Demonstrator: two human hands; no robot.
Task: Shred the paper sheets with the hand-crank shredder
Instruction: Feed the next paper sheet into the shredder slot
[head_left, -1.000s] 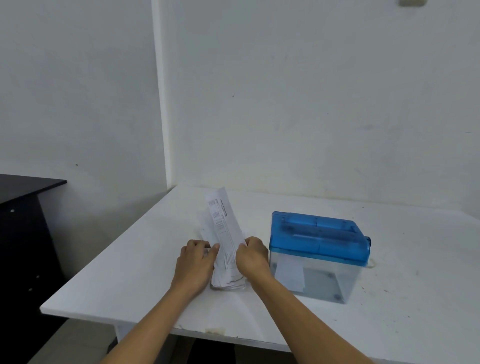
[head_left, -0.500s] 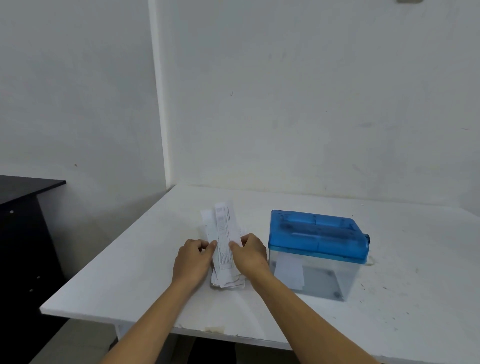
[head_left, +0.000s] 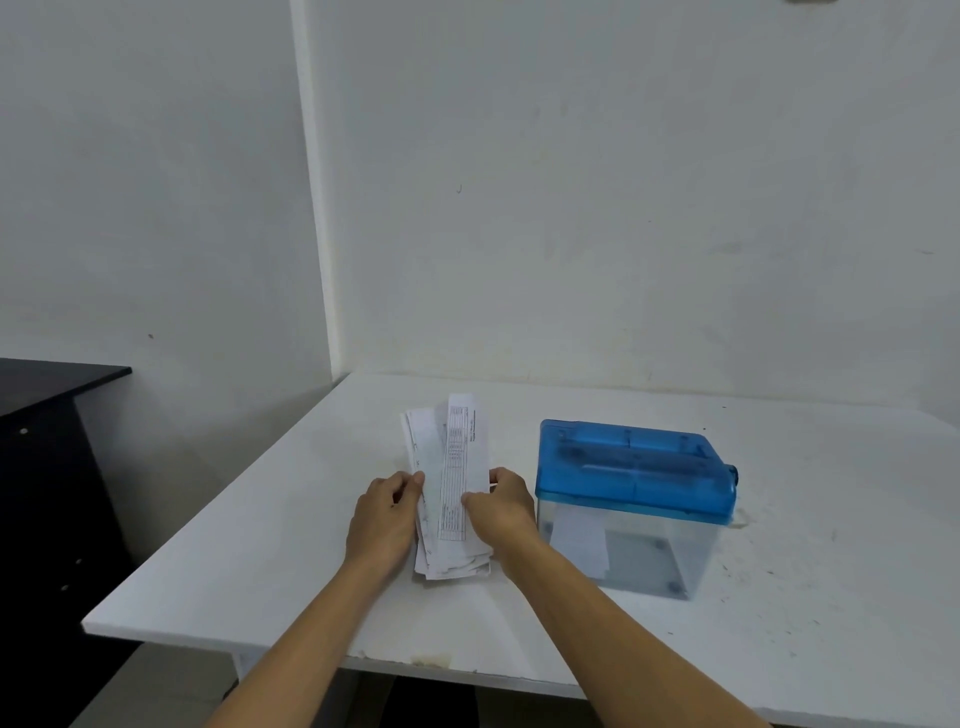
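While both hands work at the paper, the head view looks down on a white table (head_left: 260, 545) with the hand-crank shredder (head_left: 634, 467) standing on it as the main landmark. It has a translucent blue lid over a clear bin (head_left: 670, 561), and a white scrap (head_left: 579, 540) shows through the bin's front wall at its left side. A short blue stub (head_left: 730, 475) sticks out of the lid's right end; whether a crank handle is attached cannot be told.

Just left of the shredder, not touching it, the paper sheets (head_left: 447, 558) lie in a loose, narrow stack on the table, their long edges running away from the person. On top of the stack lies a printed strip (head_left: 460, 467) ruled with a table, whose far end reaches beyond the sheets below.

Nearest the shredder, the right hand (head_left: 501, 506) pinches the strip's right edge, thumb on top and curled fingers on the side facing the shredder. Farther left, the left hand (head_left: 382, 512) grips the stack's left edge, fingers curled and their tips on the paper.

Well left of the shredder, off the table, stands a black cabinet (head_left: 41, 467). Behind the shredder rises a pale wall (head_left: 623, 208).
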